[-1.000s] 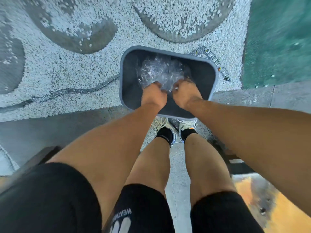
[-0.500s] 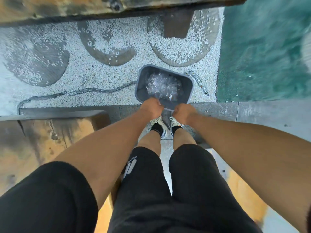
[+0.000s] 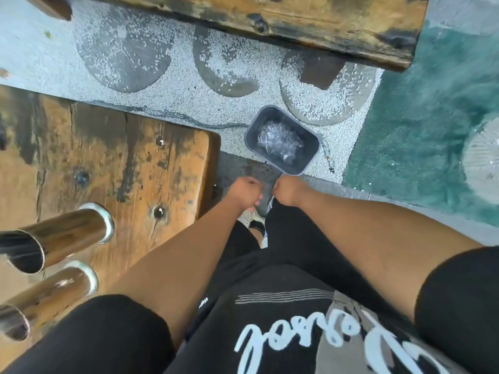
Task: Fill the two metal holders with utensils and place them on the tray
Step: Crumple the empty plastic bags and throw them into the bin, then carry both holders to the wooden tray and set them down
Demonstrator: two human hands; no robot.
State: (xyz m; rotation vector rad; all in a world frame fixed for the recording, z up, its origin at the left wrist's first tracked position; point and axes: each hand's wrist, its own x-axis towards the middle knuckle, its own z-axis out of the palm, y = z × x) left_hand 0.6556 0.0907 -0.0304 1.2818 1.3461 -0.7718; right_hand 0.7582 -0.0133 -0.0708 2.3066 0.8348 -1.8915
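The left hand (image 3: pixel 244 190) and right hand (image 3: pixel 287 190) hang as curled fists holding nothing, above the grey bin (image 3: pixel 282 140) of clear plastic. 2 metal holders (image 3: pixel 58 236) stand on the wooden table (image 3: pixel 121 157).

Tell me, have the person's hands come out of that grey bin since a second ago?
Yes. Both the left hand and the right hand were down inside the grey bin on the crumpled clear plastic; now they are outside it, on the person's side of its near rim.
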